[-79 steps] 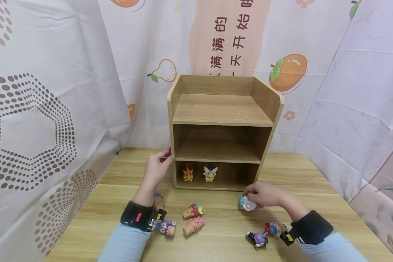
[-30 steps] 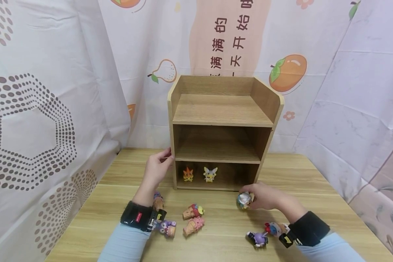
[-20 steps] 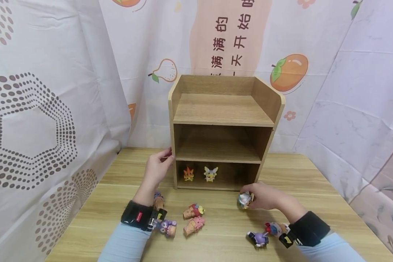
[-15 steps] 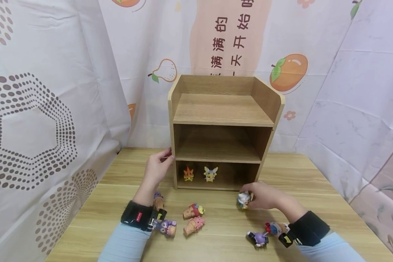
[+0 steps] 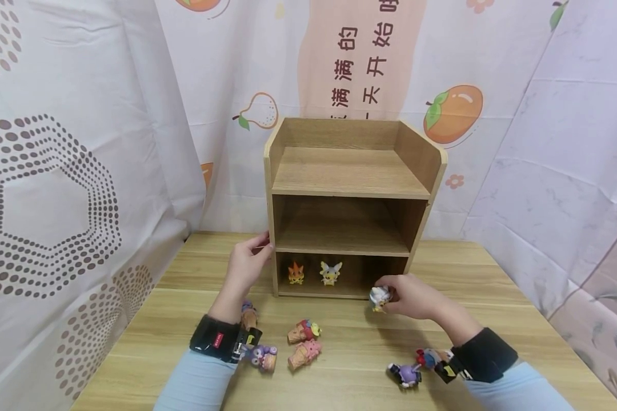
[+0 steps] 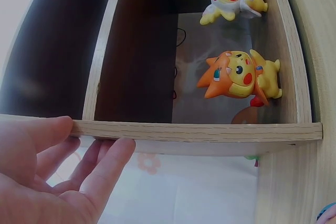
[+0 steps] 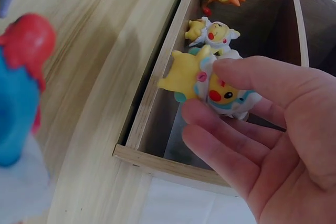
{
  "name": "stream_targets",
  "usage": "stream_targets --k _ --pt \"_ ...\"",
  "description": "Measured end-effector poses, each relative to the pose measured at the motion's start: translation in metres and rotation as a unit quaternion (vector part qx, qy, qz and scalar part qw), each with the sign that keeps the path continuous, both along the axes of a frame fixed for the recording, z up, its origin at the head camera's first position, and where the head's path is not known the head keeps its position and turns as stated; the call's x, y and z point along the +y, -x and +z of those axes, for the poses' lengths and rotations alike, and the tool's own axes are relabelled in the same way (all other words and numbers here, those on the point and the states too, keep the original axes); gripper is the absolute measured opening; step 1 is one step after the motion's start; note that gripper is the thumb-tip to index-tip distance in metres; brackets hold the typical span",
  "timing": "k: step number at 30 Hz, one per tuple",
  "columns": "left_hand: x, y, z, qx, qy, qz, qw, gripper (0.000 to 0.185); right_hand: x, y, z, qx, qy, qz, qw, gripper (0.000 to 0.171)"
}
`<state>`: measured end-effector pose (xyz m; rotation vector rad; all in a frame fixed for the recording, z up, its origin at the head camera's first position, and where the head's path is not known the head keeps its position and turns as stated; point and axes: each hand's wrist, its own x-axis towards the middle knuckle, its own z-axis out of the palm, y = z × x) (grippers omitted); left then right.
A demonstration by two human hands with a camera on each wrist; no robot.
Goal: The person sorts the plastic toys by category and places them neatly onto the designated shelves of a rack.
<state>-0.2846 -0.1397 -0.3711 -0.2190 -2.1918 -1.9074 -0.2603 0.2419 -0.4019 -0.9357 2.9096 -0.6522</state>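
Observation:
Between thumb and fingers my right hand [image 5: 408,295] holds a Pikachu figurine [image 7: 185,74] in a white and blue costume, at the front right of the wooden shelf's [image 5: 343,251] bottom compartment. An orange-costumed Pikachu figurine [image 6: 244,74] and one in white and yellow [image 6: 231,1] stand in that compartment, at its left and middle. My left hand [image 5: 247,264] touches the shelf's left side panel [image 6: 199,131]. Its thumb is at the front edge, and its fingers lie along the outer face, partly hidden in the head view.
On the table [image 5: 339,391] lie a red ice-cream-cone toy [image 5: 303,331], a pink one [image 5: 304,354] and a purple figurine [image 5: 262,358]. Another cone toy [image 5: 249,315] lies beside the left forearm. Near the right wrist are a purple-and-black figurine [image 5: 406,375] and a red-and-blue toy [image 5: 429,358].
My right hand has turned the Pikachu figurine from its earlier pose, then raised it from the table and moved it forward and slightly left to the bottom compartment. The left hand stays in place.

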Motion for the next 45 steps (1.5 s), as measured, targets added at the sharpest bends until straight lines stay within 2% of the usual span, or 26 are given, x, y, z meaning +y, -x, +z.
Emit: stream_targets --k 4,13,22,28,35,40,45 --pt "0.002 -0.008 0.008 0.006 0.008 -0.002 0.9999 0.04 -0.003 0.002 0.002 0.017 0.007 -0.022 1.0 0.037" --pt "-0.003 0.013 -0.013 -0.001 0.0 0.004 1.0 0.04 -0.01 0.008 0.004 0.045 0.021 -0.059 0.997 0.036" --pt "-0.005 0.015 -0.016 0.012 -0.008 -0.002 0.9999 0.04 -0.021 0.018 0.003 0.076 0.005 -0.1 0.992 0.034" --pt "-0.005 0.014 -0.015 0.009 -0.002 -0.001 1.0 0.04 -0.028 0.026 -0.001 0.072 -0.009 -0.13 0.989 0.035" --pt "-0.005 0.014 -0.015 0.008 0.002 -0.001 1.0 0.04 -0.034 0.033 -0.005 0.049 -0.021 -0.16 0.986 0.024" --pt "-0.005 0.015 -0.015 0.012 0.0 -0.001 0.9999 0.04 -0.037 0.038 -0.008 0.047 -0.036 -0.177 0.982 0.022" --pt "-0.005 0.016 -0.017 0.015 -0.004 -0.003 0.9999 0.039 -0.039 0.041 -0.009 0.025 -0.047 -0.201 0.978 0.021"
